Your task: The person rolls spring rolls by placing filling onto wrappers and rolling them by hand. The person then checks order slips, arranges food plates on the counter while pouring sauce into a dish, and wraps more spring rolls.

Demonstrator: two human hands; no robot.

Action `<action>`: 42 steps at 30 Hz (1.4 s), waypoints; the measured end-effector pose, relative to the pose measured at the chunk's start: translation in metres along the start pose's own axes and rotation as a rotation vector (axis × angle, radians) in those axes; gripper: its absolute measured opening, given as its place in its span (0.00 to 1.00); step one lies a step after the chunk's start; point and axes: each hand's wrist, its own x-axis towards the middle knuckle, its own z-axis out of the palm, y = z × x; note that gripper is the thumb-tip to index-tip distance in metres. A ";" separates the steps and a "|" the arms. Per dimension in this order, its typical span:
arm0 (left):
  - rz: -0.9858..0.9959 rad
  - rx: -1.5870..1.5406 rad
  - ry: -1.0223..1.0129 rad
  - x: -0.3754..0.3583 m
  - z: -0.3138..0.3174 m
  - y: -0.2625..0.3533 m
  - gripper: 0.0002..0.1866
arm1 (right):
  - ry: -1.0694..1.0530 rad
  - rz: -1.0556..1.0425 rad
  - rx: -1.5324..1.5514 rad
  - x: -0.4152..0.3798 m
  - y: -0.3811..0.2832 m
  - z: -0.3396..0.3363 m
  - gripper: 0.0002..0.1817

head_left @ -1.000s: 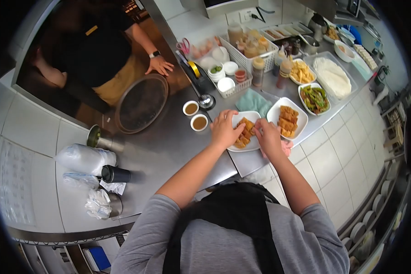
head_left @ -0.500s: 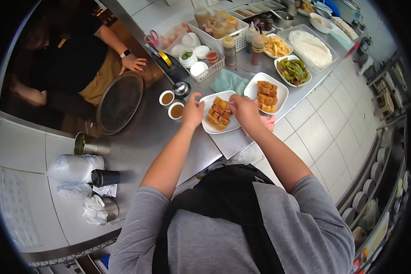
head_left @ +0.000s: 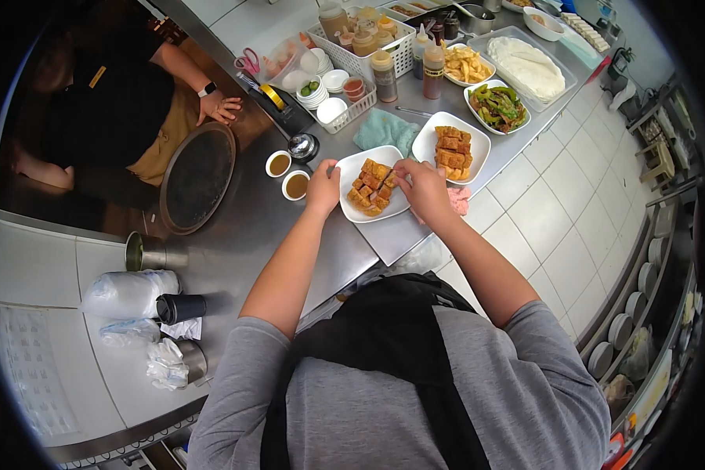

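A white plate (head_left: pixel 353 174) with chopped, golden-brown fried pork (head_left: pixel 370 188) lies near the counter's front edge. My left hand (head_left: pixel 322 189) is at the plate's left rim, fingers curled around the edge. At the right side of the food, my right hand (head_left: pixel 423 190) has its fingertips pinched together on a piece of the pork. A second white plate (head_left: pixel 482 149) of similar cut pork stands just behind my right hand. Two small cups of brown sauce (head_left: pixel 295 186) are left of my left hand. A teal cloth (head_left: pixel 385 133) lies behind the first plate.
Farther back are a dish of green peppers (head_left: pixel 497 108), a plate of fries (head_left: pixel 468 64), sauce bottles (head_left: pixel 432 72) and white baskets (head_left: pixel 345 117). A call bell (head_left: pixel 303 146) stands left. Beyond the pass opening, another person's hand (head_left: pixel 218 108) rests near a round tray (head_left: pixel 198 178).
The view has shifted slightly, so the counter items appear a little higher and farther left. My left hand stays at the plate's rim; my right fingers remain at the pork.
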 end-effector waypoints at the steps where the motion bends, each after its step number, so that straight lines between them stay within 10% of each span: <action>1: -0.016 -0.011 -0.006 -0.002 -0.001 0.003 0.14 | 0.000 0.001 0.001 -0.001 0.000 0.001 0.12; 4: 0.208 0.112 0.258 -0.014 0.003 0.015 0.14 | -0.005 -0.030 0.046 -0.001 0.001 0.001 0.14; 10: 0.438 0.404 0.164 -0.028 -0.015 0.040 0.11 | -0.058 -0.103 0.054 -0.001 0.001 -0.003 0.18; 19: 0.184 0.111 -0.288 -0.009 -0.007 0.060 0.26 | -0.142 -0.163 0.096 -0.004 0.002 0.004 0.23; 35: 0.159 -0.073 -0.428 -0.004 -0.003 0.069 0.27 | 0.003 -0.162 0.055 -0.018 -0.005 0.014 0.17; 42: 0.406 0.239 0.088 0.006 -0.017 0.047 0.18 | 0.019 -0.157 0.099 -0.021 -0.002 0.012 0.16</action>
